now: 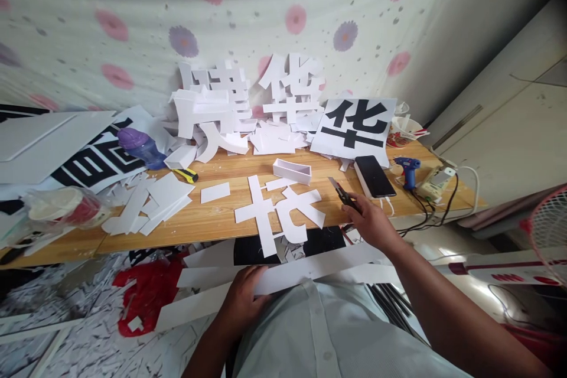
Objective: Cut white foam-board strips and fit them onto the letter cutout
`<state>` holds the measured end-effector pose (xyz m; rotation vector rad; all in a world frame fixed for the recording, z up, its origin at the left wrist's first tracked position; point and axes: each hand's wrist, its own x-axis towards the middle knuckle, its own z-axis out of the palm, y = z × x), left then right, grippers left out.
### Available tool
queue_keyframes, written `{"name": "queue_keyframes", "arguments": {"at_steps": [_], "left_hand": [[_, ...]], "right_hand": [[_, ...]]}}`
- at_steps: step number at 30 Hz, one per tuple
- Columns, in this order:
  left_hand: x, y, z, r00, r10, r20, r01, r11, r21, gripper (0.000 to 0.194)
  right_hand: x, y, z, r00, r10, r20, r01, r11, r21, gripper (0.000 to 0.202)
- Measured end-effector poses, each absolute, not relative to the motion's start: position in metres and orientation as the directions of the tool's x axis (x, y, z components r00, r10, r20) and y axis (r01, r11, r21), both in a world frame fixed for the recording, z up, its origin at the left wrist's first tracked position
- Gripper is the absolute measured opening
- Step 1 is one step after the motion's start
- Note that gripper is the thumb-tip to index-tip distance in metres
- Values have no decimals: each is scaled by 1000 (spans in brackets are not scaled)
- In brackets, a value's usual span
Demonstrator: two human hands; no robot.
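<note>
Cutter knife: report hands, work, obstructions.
Right hand on cutter knife, blade out. Left hand holding white strip. White cut-out partly overhanging table. Phone close to right hand, possible obstruction.

Pale grey-green shirt [367, 333], straight front placket [319, 325], small pale buttons [327, 356], finely textured cloth, bare forearms [436, 292], bare hands [248, 292]

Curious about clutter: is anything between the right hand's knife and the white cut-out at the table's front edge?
Nothing visible: only bare tabletop separates the knife in the right hand from the cut-out.
</note>
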<state>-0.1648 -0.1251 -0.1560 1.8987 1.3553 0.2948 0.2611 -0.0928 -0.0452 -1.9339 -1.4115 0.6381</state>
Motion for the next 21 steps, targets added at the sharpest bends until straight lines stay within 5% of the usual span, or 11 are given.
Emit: {"name": "queue_keyframes", "arguments": {"at_steps": [5,11,21], "left_hand": [[-201,-125,-131,346,861,-373,652,66,755,68],[-258,-126,-116,257,765,-590,646,318,694,72],[-326,-134,-100,236,729,-643,611,403,682,76]], "right_hand": [[261,-79,-27,265,964,-22,878,-251,-408,38],[251,-63,-23,223,973,-64,967,-229,-110,43],[241,-48,-36,127,992,-13,992,-126,6,46]]}}
